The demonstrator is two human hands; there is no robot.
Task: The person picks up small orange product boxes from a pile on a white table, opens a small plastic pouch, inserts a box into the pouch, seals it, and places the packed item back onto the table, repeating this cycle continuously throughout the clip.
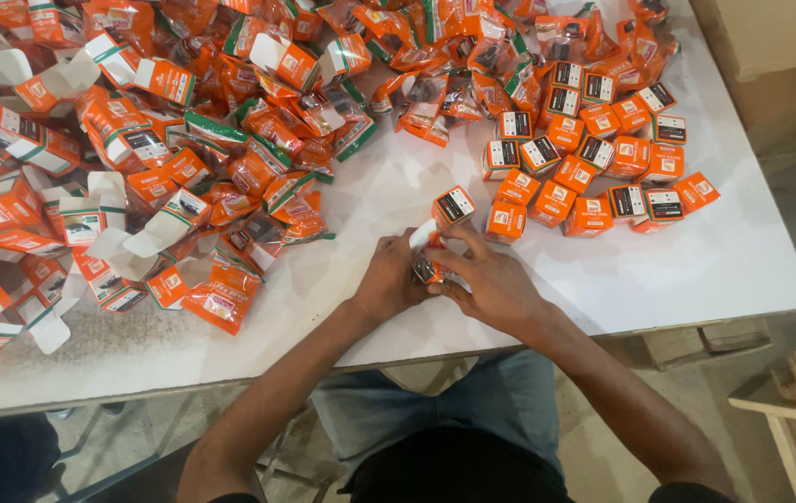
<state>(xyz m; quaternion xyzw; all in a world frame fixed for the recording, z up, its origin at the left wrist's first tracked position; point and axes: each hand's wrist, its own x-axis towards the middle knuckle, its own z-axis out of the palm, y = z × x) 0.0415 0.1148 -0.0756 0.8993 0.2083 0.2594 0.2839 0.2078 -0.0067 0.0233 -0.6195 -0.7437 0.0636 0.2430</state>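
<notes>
Both our hands meet over a small carton at the near edge of the table.

From the head camera, we see our left hand (390, 278) and right hand (491, 284) pressed close together, fingers curled and pinching a small orange-and-white cardboard carton (427, 253) with a dark item showing at its lower end; its white flap stands open at the top. Our forearms reach up from the bottom of the view and converge on it, wrists resting on the white tabletop (733, 251). Just beyond our fingers stands a closed orange box (454, 206), with a cluster of closed orange boxes (593, 158) to the right. To the left sprawls a heap of flattened orange cartons and plastic packets (165, 158).
</notes>
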